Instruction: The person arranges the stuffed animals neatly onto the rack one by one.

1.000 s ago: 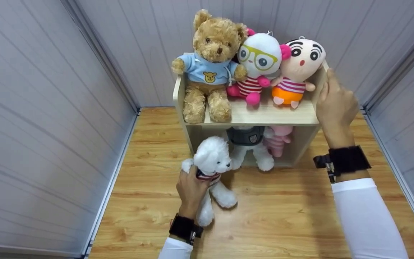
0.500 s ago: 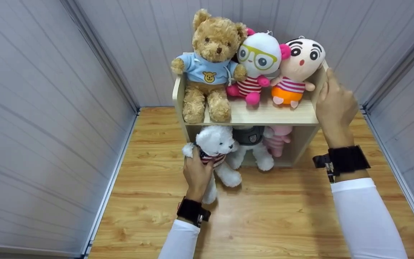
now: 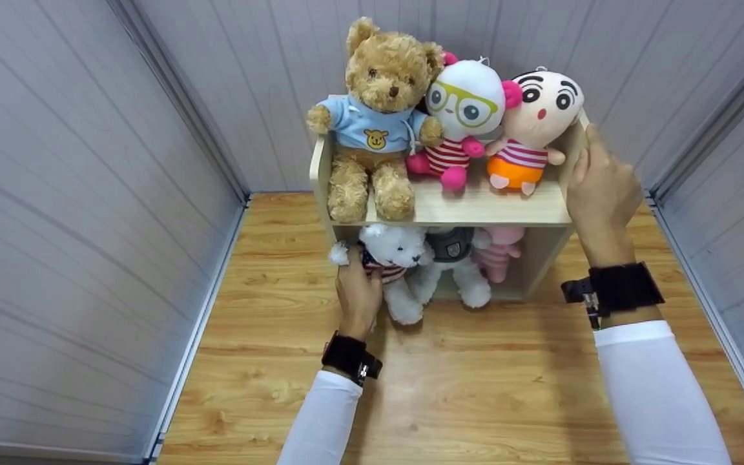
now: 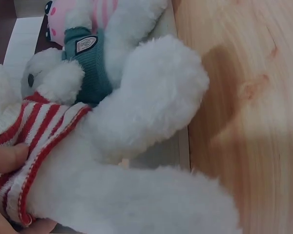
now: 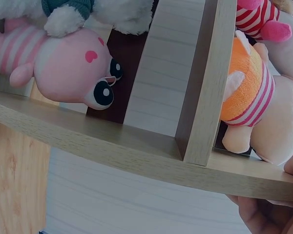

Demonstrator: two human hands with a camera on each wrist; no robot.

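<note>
My left hand (image 3: 358, 294) grips a white plush bear (image 3: 394, 242) in a red-and-white striped shirt (image 4: 49, 129) by its body. The bear sits at the left of the lower compartment, its legs hanging toward the floor. To its right, almost touching, is another white plush (image 3: 474, 287) in a dark green-grey top; its head is hidden under the upper board in the head view. With my right hand (image 3: 604, 190) I hold the right side panel (image 5: 112, 146) of the wooden shelf (image 3: 488, 210), thumb inside and fingers outside.
A brown teddy bear (image 3: 388, 71), a doll with yellow glasses (image 3: 465, 97) and a doll in orange shorts (image 3: 517, 171) sit on the upper board. A pink plush (image 3: 498, 258) stands lower right. Grey walls (image 3: 88, 194) enclose the wooden floor (image 3: 449, 387).
My left hand has carried the white bear forward and slightly right, from in front of the shelf into the lower compartment. My right hand has stayed on the panel.
</note>
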